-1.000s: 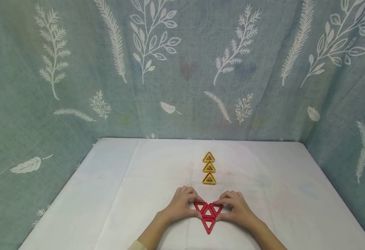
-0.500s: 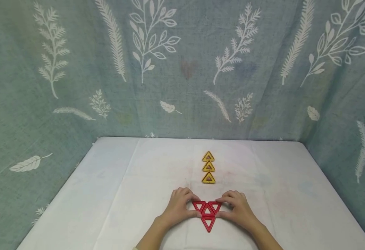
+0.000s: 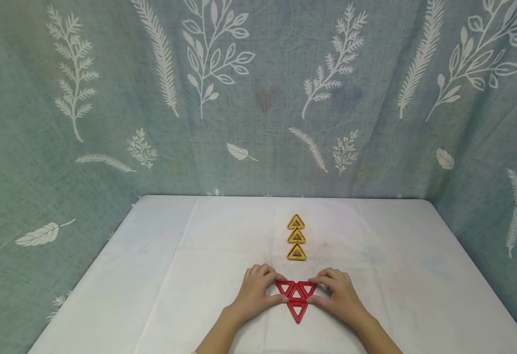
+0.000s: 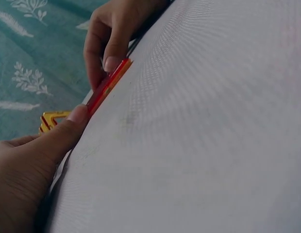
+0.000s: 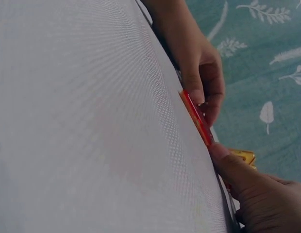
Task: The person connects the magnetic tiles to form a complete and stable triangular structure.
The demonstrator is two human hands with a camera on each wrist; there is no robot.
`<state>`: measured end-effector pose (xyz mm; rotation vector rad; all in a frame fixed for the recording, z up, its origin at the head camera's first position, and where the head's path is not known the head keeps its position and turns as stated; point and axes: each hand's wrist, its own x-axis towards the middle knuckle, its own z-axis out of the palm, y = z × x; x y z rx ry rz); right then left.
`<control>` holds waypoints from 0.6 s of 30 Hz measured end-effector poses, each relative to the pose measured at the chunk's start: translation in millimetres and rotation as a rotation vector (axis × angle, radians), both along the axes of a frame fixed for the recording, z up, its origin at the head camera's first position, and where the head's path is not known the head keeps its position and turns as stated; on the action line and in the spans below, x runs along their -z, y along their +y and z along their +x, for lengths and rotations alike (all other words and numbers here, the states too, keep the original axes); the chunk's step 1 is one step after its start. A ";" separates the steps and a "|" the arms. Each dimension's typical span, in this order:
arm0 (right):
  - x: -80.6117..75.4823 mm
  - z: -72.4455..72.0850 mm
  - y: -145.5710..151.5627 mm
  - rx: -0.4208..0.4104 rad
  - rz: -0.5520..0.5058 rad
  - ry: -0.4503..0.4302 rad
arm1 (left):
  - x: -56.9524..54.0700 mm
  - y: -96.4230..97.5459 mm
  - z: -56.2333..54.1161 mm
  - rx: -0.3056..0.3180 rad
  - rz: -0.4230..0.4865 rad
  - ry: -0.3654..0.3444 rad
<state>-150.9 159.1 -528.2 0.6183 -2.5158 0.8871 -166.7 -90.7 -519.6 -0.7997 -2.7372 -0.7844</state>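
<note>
Several hollow red triangular magnetic tiles (image 3: 297,303) lie flat, edges together, near the front of the table. An upright red tile (image 3: 297,299) is in the middle, with point-down ones at its left, right and near sides. My left hand (image 3: 254,291) holds the left red tile (image 3: 288,282) between thumb and fingers. At the other side my right hand (image 3: 341,296) pinches the right red tile (image 3: 303,282) likewise. Both wrist views show the red tiles (image 4: 109,85) edge-on, with my right thumb (image 5: 228,162) at their edge.
Three yellow triangular tiles (image 3: 296,241) stand in a straight column, points away from me, just beyond the red ones. A white cloth covers the table (image 3: 214,246). Behind and at the sides hangs a green-blue leaf-print curtain (image 3: 241,123).
Both hands and the joined red tiles have shifted slightly away from me, toward the yellow column. The yellow tiles stay where they were.
</note>
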 end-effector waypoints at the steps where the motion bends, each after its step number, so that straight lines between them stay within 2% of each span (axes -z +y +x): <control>1: -0.2 -0.3 0.8 0.009 0.003 -0.003 | 0.5 0.7 0.0 -0.018 0.003 0.001; 6: -1.0 0.1 1.9 0.110 0.033 0.011 | 2.0 2.5 2.6 -0.139 0.035 0.005; 11: -2.0 1.8 0.0 0.205 0.024 0.038 | -1.6 8.9 4.0 -0.206 0.079 -0.057; 16: -3.5 4.0 -5.9 0.259 -0.009 -0.019 | -5.1 14.1 3.9 -0.260 0.111 -0.137; 18: -4.6 4.6 -7.7 0.278 -0.018 -0.056 | -5.2 15.4 3.5 -0.273 0.114 -0.140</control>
